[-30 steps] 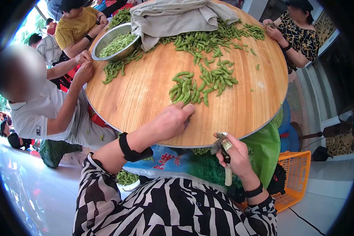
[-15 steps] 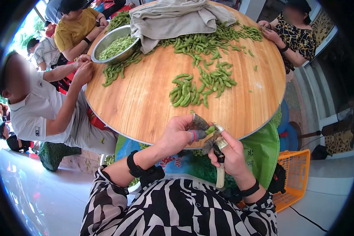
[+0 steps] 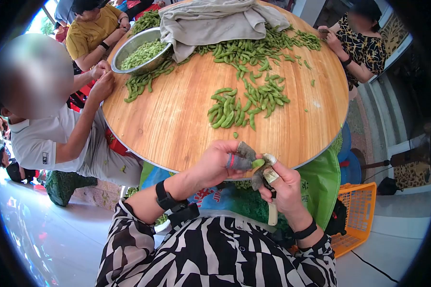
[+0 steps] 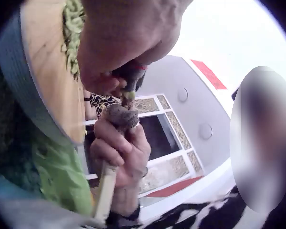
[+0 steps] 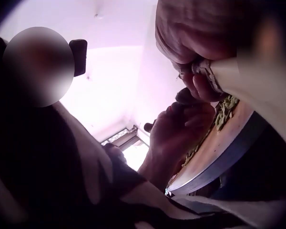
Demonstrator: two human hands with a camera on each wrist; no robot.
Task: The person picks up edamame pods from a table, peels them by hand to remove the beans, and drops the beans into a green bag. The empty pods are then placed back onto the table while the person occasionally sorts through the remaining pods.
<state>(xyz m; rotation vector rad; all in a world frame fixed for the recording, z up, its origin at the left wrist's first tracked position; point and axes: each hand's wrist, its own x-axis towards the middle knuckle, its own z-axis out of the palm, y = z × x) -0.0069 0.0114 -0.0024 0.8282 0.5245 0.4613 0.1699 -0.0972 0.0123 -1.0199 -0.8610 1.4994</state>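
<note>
My left hand, with grey covers on its fingertips, pinches a green soybean pod over the table's near edge. Close against it, my right hand grips a tool with a pale handle that points down out of the fist. Its kind I cannot tell, as the fingers hide the working end. Grey and whitish wraps cover some right fingertips, which meet the pod's end. In the left wrist view the pod shows between both hands. A loose pile of pods lies on the table beyond my hands.
The round wooden table bears a metal colander of shelled beans, more pods and a grey cloth. Other people sit around it. Below its near edge hang green and blue bags. An orange crate stands at the right.
My left hand has come back from the near side of the pod pile to my right hand, with a pod in its fingers. My right hand stays nearly in place, holding the tool.
</note>
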